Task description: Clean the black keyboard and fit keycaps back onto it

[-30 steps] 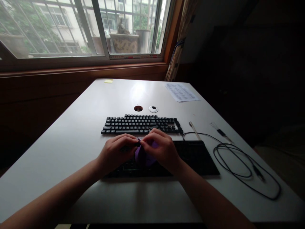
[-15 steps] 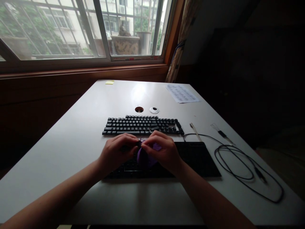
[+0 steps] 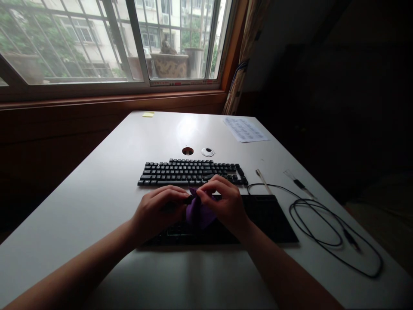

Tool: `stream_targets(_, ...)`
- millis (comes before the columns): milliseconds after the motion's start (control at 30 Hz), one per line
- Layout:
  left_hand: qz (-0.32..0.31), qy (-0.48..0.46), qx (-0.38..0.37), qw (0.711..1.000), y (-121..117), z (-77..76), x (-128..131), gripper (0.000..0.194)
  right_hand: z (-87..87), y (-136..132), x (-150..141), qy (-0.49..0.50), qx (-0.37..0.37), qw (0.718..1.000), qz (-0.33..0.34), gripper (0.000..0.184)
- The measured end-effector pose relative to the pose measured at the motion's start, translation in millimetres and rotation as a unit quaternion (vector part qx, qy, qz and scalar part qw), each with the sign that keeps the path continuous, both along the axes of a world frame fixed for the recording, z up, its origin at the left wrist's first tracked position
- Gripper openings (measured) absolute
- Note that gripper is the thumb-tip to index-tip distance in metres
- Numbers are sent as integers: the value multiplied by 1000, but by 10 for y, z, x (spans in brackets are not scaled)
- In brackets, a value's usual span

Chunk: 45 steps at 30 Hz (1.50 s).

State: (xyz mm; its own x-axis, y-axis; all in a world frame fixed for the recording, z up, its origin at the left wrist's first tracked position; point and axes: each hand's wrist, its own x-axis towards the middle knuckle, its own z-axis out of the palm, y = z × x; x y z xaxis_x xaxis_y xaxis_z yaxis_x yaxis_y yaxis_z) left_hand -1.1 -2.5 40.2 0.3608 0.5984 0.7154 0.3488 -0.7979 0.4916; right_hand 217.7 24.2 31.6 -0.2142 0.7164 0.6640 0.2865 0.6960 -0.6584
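My left hand (image 3: 160,207) is closed, pinching a small black keycap (image 3: 188,199) between thumb and fingertips. Beside it, my right hand (image 3: 227,201) grips a purple cloth (image 3: 200,216), whose bunched tip touches the keycap and whose loose part hangs down. Both hands are over a black keyboard base (image 3: 269,219), partly hidden by them and the cloth. Just beyond lie black keycaps (image 3: 180,172), laid out in rows on the white desk in the shape of a keyboard.
A coiled black cable (image 3: 314,228) lies at the right, near a small brush (image 3: 263,178) and a wire keycap puller (image 3: 300,184). Farther back are printed papers (image 3: 247,130), a yellow sticky note (image 3: 148,115), a desk hole (image 3: 187,151) and its round cover (image 3: 208,152).
My right fingers have shifted slightly right, away from the left fingertips, and the cloth's tip now stands up between the hands. The view has tilted slightly upward.
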Motion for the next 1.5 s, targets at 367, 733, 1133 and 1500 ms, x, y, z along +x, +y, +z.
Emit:
stream_targets(367, 27, 15, 0, 1000, 39, -113, 1, 18, -29, -46, -37, -26, 5, 996, 85, 5)
stream_targets(733, 56, -19, -36, 998, -6, -77, -23, 19, -34, 50, 20, -7, 11, 1000, -15, 11)
stream_targets(1133, 61, -10, -85, 994, 11, -116, -28, 16, -2, -61, -1, 16, 3, 997, 73, 1)
stream_targets(1500, 41, 5, -32, 999, 15, -113, 22, 16, -58, -95, -84, -36, 27, 998, 44, 3)
